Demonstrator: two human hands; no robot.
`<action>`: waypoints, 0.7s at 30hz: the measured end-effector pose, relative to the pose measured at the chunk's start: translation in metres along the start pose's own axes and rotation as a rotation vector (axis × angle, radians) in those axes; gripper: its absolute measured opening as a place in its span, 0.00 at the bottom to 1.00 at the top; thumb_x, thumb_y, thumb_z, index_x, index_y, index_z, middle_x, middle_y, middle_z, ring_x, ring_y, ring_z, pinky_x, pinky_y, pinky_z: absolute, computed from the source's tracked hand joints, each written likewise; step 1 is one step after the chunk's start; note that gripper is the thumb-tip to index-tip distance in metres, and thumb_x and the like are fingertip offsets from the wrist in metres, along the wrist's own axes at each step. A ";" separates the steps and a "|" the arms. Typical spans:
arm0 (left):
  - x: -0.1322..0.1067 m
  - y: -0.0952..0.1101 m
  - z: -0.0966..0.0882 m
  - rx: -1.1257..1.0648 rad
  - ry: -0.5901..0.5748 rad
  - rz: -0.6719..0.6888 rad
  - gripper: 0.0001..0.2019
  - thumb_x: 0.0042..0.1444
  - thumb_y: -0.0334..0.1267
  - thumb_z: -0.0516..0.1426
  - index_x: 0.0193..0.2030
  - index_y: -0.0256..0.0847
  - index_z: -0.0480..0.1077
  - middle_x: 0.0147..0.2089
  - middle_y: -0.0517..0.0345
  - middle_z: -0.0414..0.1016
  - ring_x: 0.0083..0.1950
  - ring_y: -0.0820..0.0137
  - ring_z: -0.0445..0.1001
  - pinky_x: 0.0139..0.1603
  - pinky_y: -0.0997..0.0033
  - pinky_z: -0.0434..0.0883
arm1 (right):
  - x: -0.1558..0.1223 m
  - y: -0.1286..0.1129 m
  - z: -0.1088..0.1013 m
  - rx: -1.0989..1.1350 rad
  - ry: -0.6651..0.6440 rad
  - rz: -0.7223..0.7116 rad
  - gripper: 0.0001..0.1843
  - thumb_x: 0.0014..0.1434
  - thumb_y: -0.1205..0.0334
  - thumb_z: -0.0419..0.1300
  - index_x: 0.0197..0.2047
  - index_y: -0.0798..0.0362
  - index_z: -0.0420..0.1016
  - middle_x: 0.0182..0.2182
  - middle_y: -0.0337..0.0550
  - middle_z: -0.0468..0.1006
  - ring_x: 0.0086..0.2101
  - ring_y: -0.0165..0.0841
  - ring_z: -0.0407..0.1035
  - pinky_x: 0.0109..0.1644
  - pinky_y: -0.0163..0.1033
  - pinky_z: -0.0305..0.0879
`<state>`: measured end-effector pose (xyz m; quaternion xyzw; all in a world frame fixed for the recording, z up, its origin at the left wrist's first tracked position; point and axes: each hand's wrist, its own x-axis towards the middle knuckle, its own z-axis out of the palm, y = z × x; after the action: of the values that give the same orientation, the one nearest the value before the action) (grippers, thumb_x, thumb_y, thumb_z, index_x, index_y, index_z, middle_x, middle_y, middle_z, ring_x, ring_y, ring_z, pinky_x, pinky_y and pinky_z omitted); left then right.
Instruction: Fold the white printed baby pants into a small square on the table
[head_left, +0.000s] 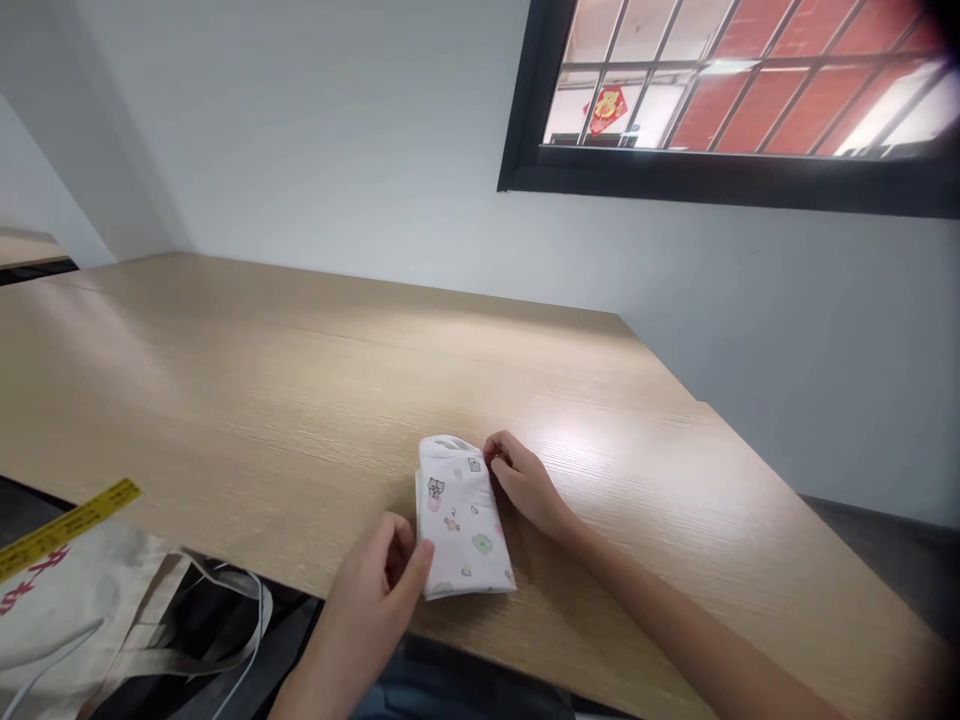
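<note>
A small folded white cloth (463,520) with little cartoon prints lies on the wooden table (300,380), close to its near edge. My left hand (382,580) pinches the cloth's near left corner between thumb and fingers. My right hand (525,485) rests against the cloth's far right edge, with its fingertips curled onto the fabric.
A beige tote bag (67,610) with long straps and a yellow tape sits below the table edge at the lower left. A white wall and a dark-framed window (720,170) stand behind the table. The table's right edge runs diagonally toward me.
</note>
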<state>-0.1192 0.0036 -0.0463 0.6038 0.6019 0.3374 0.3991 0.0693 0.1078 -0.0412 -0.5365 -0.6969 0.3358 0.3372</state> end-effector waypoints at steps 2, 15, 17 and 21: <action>0.004 -0.003 0.000 -0.140 0.046 -0.041 0.19 0.55 0.55 0.48 0.39 0.39 0.61 0.35 0.56 0.68 0.33 0.68 0.66 0.32 0.70 0.64 | -0.014 -0.006 -0.002 0.011 -0.013 0.015 0.08 0.54 0.69 0.45 0.32 0.51 0.62 0.30 0.38 0.69 0.32 0.33 0.63 0.34 0.38 0.59; 0.015 0.016 0.015 -0.150 -0.036 -0.031 0.16 0.55 0.47 0.50 0.43 0.37 0.66 0.40 0.50 0.73 0.40 0.62 0.72 0.38 0.67 0.67 | -0.065 -0.023 -0.012 0.437 -0.189 0.296 0.27 0.48 0.51 0.59 0.49 0.54 0.60 0.37 0.47 0.76 0.38 0.41 0.71 0.40 0.46 0.68; 0.012 0.028 0.024 -0.083 -0.073 -0.011 0.15 0.56 0.46 0.49 0.43 0.37 0.65 0.41 0.49 0.73 0.41 0.61 0.71 0.41 0.64 0.66 | -0.085 -0.011 -0.018 0.522 -0.119 0.321 0.32 0.46 0.47 0.61 0.51 0.52 0.60 0.40 0.50 0.76 0.41 0.43 0.71 0.43 0.48 0.69; 0.001 0.052 0.059 0.075 -0.266 0.109 0.18 0.55 0.44 0.47 0.44 0.34 0.66 0.42 0.40 0.70 0.43 0.54 0.69 0.43 0.54 0.64 | -0.162 0.041 -0.033 0.305 0.220 0.467 0.31 0.51 0.39 0.54 0.53 0.49 0.63 0.42 0.53 0.75 0.39 0.46 0.72 0.38 0.50 0.71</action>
<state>-0.0431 0.0020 -0.0266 0.6893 0.5224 0.2529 0.4336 0.1497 -0.0386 -0.0746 -0.6588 -0.4555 0.4449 0.4008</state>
